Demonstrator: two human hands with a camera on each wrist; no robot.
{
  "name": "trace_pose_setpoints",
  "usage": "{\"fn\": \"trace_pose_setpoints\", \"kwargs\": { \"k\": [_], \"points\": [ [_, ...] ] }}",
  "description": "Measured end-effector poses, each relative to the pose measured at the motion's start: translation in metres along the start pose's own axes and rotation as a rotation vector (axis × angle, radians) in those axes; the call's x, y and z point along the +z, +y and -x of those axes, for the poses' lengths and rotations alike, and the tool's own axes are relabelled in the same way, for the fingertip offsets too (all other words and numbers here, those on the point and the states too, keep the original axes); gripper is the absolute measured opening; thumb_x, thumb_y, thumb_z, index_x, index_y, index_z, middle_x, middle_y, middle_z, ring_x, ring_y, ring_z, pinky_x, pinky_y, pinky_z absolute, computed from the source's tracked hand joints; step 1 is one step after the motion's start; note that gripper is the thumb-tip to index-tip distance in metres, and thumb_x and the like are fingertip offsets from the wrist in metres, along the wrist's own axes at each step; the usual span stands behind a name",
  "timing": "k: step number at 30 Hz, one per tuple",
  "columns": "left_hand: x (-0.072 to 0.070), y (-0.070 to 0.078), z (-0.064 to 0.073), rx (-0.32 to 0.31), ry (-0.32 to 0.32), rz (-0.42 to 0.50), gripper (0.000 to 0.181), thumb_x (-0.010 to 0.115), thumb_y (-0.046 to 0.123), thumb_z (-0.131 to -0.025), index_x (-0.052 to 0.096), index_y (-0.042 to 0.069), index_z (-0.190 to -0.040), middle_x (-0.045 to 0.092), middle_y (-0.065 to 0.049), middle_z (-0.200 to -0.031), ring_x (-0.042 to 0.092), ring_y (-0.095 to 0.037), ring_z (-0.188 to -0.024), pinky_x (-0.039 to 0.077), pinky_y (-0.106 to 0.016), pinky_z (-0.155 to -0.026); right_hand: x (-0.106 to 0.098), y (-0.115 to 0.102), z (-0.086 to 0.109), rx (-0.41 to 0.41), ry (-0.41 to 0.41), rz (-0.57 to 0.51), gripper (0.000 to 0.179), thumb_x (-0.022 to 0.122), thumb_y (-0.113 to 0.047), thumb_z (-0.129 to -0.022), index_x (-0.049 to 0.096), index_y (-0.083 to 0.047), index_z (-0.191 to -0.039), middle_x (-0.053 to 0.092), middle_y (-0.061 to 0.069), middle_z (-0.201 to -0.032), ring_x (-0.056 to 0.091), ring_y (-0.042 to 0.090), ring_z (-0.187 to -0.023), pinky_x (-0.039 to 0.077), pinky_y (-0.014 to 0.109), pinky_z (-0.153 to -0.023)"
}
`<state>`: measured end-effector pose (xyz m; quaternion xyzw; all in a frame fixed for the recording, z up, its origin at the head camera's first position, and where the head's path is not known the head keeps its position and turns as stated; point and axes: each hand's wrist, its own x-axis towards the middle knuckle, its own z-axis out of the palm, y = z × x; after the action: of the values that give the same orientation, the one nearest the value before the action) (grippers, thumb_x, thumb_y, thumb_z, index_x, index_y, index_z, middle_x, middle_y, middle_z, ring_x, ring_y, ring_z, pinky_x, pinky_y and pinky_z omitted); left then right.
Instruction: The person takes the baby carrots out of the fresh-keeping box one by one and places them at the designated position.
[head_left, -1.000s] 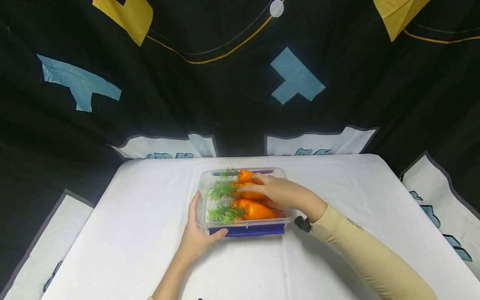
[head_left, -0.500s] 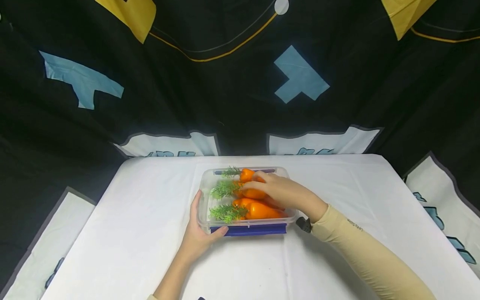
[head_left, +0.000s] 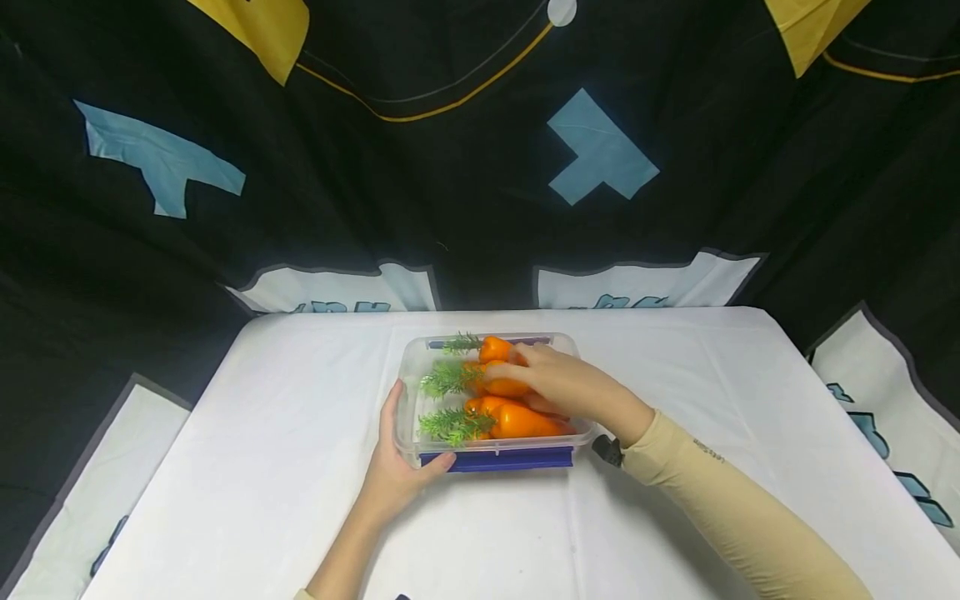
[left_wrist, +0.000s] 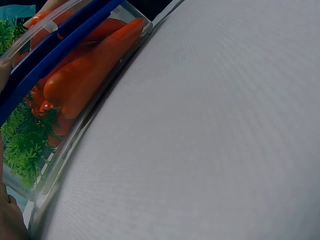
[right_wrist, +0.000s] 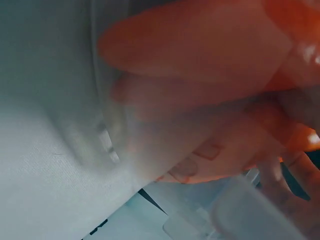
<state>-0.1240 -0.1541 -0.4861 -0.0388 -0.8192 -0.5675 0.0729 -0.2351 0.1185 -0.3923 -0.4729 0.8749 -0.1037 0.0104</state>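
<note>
A clear plastic food container (head_left: 407,408) with blue clips holds several orange toy carrots (head_left: 532,422) with green leafy tops (head_left: 453,426). My left hand (head_left: 397,467) holds its front left corner, thumb on the front blue clip (head_left: 517,459) and fingers along the left wall. Inside the container, my right hand (head_left: 562,379) bends over the middle carrot (head_left: 507,387), gripping it with curled fingers. Another carrot (head_left: 493,348) lies behind, partly covered by that hand. The left wrist view shows the front carrot (left_wrist: 95,75) through the wall; the right wrist view shows pointed carrot ends (right_wrist: 190,45) close up.
The container stands toward the back of a table with a white cloth (head_left: 262,433). Behind the table hangs a black curtain (head_left: 450,208) with blue and yellow shapes. A black wrist strap piece (head_left: 606,448) shows beside the right sleeve.
The view shifts slightly. The right fingers move a little on the middle carrot; the left hand and container stay in place.
</note>
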Motion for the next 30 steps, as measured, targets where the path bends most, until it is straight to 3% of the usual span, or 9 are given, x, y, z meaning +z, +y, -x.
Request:
{"fn": "trace_pose_setpoints", "kwargs": {
  "k": [2, 10, 15, 21, 26, 30],
  "points": [
    [0.000, 0.000, 0.000, 0.001, 0.001, -0.002, 0.121, 0.089, 0.030, -0.071, 0.004, 0.045, -0.156, 0.011, -0.004, -0.168, 0.020, -0.043, -0.150, 0.021, -0.075, -0.111, -0.001, 0.000, 0.000, 0.017, 0.005, 0.006, 0.061, 0.064, -0.011, -0.091, 0.044, -0.038, -0.142, 0.061, -0.001, -0.129, 0.058, 0.022, -0.106, 0.054, 0.040, -0.094],
    [0.000, -0.002, 0.001, 0.002, 0.000, -0.012, 0.122, 0.088, 0.030, -0.071, 0.003, 0.043, -0.157, 0.013, -0.007, -0.167, 0.023, -0.044, -0.149, 0.023, -0.075, -0.111, -0.002, 0.003, 0.002, 0.130, 0.023, -0.142, 0.062, 0.074, -0.019, -0.088, 0.047, -0.031, -0.142, 0.059, -0.004, -0.136, 0.057, 0.019, -0.121, 0.042, 0.050, -0.111],
    [0.000, -0.002, 0.001, -0.004, -0.002, -0.017, 0.121, 0.088, 0.031, -0.072, 0.003, 0.044, -0.157, 0.014, -0.006, -0.167, 0.024, -0.044, -0.148, 0.024, -0.075, -0.110, -0.006, 0.006, 0.002, 0.138, 0.100, -0.245, 0.066, 0.077, -0.016, -0.085, 0.048, -0.026, -0.143, 0.056, -0.003, -0.143, 0.054, 0.021, -0.128, 0.040, 0.052, -0.114],
    [0.000, -0.002, 0.000, 0.005, -0.001, -0.006, 0.121, 0.088, 0.029, -0.072, 0.004, 0.043, -0.157, 0.013, -0.006, -0.167, 0.024, -0.044, -0.149, 0.023, -0.075, -0.110, -0.011, 0.009, 0.007, 0.163, 0.117, -0.264, 0.070, 0.072, -0.011, -0.086, 0.043, -0.033, -0.146, 0.060, -0.002, -0.123, 0.056, 0.018, -0.106, 0.055, 0.041, -0.095],
    [0.000, -0.002, 0.000, 0.002, -0.002, -0.008, 0.120, 0.088, 0.030, -0.072, 0.004, 0.044, -0.157, 0.014, -0.007, -0.167, 0.026, -0.044, -0.148, 0.025, -0.074, -0.110, -0.013, 0.012, 0.012, 0.204, 0.113, -0.245, 0.070, 0.071, -0.017, -0.089, 0.040, -0.037, -0.149, 0.053, 0.001, -0.107, 0.052, 0.017, -0.087, 0.054, 0.028, -0.071],
    [0.000, -0.001, 0.000, 0.004, -0.002, -0.011, 0.121, 0.088, 0.030, -0.072, 0.004, 0.043, -0.157, 0.015, -0.007, -0.167, 0.027, -0.044, -0.147, 0.026, -0.074, -0.110, -0.014, 0.015, 0.014, 0.218, 0.143, -0.284, 0.072, 0.074, -0.017, -0.088, 0.040, -0.034, -0.148, 0.055, 0.003, -0.116, 0.055, 0.019, -0.095, 0.057, 0.030, -0.076]
  ]
}}
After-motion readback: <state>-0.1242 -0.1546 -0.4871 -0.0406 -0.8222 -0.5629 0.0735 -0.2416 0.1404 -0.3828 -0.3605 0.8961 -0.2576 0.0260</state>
